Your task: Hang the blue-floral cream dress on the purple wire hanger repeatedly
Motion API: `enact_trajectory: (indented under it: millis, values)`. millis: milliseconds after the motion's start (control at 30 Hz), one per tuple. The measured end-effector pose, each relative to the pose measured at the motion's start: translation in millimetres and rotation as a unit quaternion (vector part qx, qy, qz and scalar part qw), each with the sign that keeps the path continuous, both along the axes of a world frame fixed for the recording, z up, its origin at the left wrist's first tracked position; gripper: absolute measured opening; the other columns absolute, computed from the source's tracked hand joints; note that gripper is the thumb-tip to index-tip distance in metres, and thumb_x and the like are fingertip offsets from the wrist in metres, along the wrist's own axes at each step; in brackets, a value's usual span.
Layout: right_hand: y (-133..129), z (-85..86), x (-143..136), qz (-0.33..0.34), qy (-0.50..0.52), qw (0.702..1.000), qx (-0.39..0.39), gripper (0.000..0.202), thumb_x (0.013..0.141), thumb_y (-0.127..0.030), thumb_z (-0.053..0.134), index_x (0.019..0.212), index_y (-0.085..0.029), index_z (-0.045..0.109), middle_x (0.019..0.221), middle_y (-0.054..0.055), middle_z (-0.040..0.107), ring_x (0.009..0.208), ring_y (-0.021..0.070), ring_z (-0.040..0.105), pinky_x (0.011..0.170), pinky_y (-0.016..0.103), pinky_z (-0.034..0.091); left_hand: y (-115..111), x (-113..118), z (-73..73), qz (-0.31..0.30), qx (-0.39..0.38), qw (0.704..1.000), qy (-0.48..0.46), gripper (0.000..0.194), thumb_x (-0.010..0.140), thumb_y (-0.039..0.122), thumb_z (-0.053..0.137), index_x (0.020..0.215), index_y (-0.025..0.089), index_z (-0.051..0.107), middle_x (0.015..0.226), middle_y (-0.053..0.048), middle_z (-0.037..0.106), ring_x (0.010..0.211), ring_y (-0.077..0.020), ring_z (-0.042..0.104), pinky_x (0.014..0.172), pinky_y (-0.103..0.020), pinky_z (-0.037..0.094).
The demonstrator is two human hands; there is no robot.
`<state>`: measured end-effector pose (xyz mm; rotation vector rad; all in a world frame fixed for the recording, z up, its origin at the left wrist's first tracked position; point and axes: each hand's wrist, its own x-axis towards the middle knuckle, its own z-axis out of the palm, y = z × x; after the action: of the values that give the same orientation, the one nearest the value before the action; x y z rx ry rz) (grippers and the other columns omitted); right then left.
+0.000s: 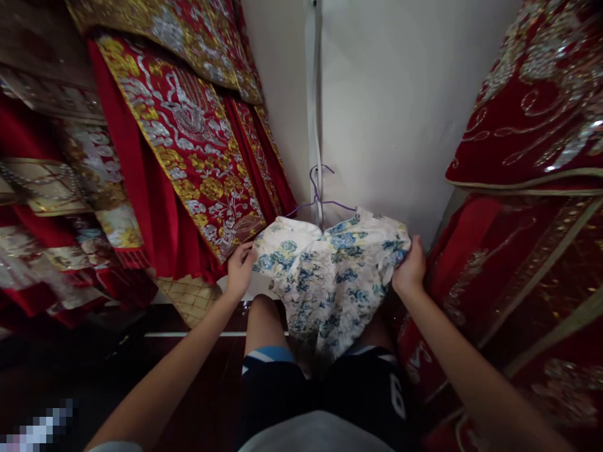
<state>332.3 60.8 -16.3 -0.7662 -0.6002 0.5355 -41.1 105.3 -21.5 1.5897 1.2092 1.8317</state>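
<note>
In front of me a white garment [330,270] with blue flowers hangs on a thin purple wire hanger [316,199], its V-shaped neckline facing up. My left hand [240,270] pinches the sleeve edge on the left side. At the opposite sleeve my right hand [411,267] has its fingers wrapped behind the cloth, the thumb on the near side. Between both hands the fabric is spread wide, and its lower part hangs down over my knees. The hanger's hook stands upright near a pale strap; whether it is hooked on anything I cannot tell.
Red robes [188,144] with gold and silver embroidery hang close on my left. More red embroidered garments [527,125] crowd the right side. Ahead stands a pale wall [386,94] with a white vertical strap [313,81]. A dark floor [198,364] lies below.
</note>
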Motion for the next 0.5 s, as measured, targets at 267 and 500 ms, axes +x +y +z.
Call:
enact_trajectory:
  millis: [267, 500]
  values:
    - [9, 62.1, 10, -0.021, -0.020, 0.994, 0.109, 0.033, 0.073, -0.049, 0.074, 0.078, -0.017, 0.064, 0.073, -0.004, 0.061, 0.072, 0.0119, 0.059, 0.071, 0.024, 0.048, -22, 24, 7.4, -0.002, 0.018, 0.996, -0.091, 0.037, 0.076, 0.039, 0.066, 0.103, 0.015, 0.065, 0.090, -0.006, 0.070, 0.084, -0.0178, 0.064, 0.082, -0.030, 0.051]
    - [15, 112.6, -9, 0.004, -0.079, 0.983, 0.165, 0.026, 0.082, -0.042, 0.066, 0.075, -0.018, 0.060, 0.071, -0.004, 0.057, 0.065, 0.0111, 0.054, 0.069, 0.025, 0.045, -36, 15, 3.8, -0.077, -0.018, 0.996, 0.032, 0.058, 0.070, 0.032, 0.068, 0.124, 0.016, 0.054, 0.121, -0.012, 0.064, 0.111, -0.0274, 0.062, 0.100, -0.044, 0.048]
